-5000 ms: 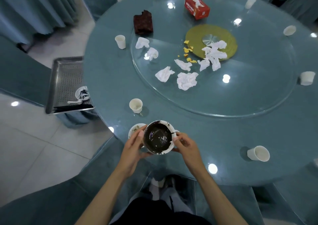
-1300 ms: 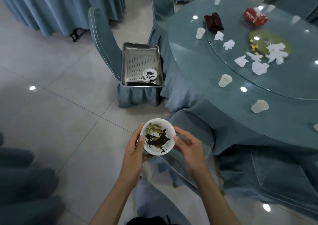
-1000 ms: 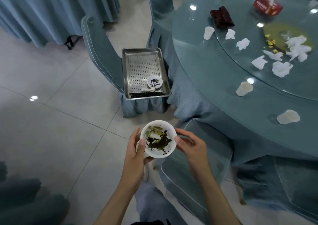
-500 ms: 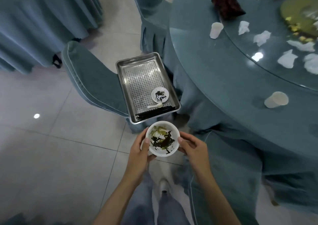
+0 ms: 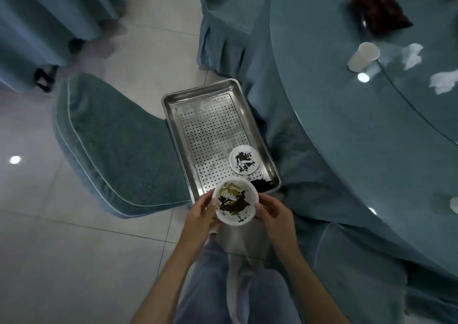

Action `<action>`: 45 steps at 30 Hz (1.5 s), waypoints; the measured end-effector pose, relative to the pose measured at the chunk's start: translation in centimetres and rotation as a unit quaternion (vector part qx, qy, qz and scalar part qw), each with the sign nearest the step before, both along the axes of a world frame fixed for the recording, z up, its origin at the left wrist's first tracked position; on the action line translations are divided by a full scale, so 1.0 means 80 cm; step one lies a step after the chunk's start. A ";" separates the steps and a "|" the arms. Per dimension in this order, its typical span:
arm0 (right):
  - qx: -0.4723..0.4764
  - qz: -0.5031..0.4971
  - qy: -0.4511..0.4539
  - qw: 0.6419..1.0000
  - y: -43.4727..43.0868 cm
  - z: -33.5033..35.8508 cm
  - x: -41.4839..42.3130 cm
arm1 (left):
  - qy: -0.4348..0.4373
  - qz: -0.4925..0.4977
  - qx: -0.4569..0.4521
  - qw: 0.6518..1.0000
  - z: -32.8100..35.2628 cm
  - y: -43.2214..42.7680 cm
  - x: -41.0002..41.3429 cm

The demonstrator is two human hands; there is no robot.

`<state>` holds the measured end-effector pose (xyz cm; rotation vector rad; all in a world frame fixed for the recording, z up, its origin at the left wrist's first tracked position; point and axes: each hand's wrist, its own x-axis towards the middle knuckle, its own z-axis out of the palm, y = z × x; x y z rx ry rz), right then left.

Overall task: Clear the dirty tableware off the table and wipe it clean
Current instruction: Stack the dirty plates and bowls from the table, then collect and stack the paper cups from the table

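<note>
Dirty bowl wedged between fingers: left hand grips left rim, right hand grips right rim, hovering over tray near end.

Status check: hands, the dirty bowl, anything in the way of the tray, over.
Left hand and right hand both grip the dirty bowl. Bowl at the metal tray's near edge. One small stained dish already in tray, beyond the bowl.

Steel tray on chair w/ dirty dish; table w/ cup, tissues, cloth
</note>
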<state>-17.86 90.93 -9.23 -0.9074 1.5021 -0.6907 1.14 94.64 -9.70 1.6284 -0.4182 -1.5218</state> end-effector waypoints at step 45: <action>-0.035 0.288 0.374 0.881 -0.132 0.028 -0.034 | -0.484 -0.427 -0.062 0.762 0.019 -0.143 0.037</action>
